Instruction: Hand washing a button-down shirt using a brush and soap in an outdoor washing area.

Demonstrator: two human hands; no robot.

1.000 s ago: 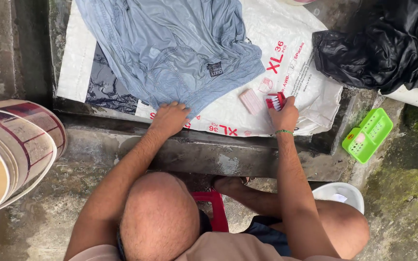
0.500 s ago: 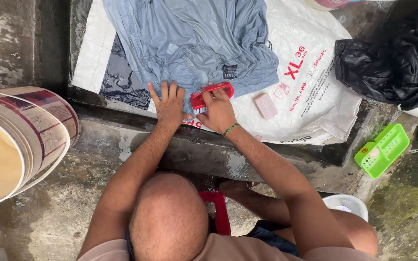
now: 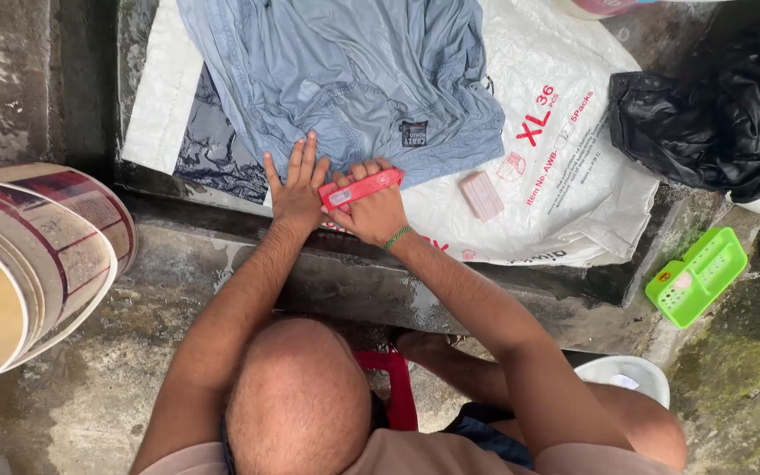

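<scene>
Left hand lies flat, fingers spread, pinning the blue-grey garment on the white sack. Right hand has its grip closed on the red brush at the hem; bristles probably face down. Pink soap bar sits nearby.

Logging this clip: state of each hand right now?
Left hand: open, fingers spread flat on the blue garment.
Right hand: closed, holding the red brush.

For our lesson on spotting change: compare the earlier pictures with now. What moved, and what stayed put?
The right hand carried the red brush leftward from beside the pink soap bar onto the blue garment's hem, next to the left hand. That hand stayed pressed flat; soap, garment and white sack stayed.
</scene>
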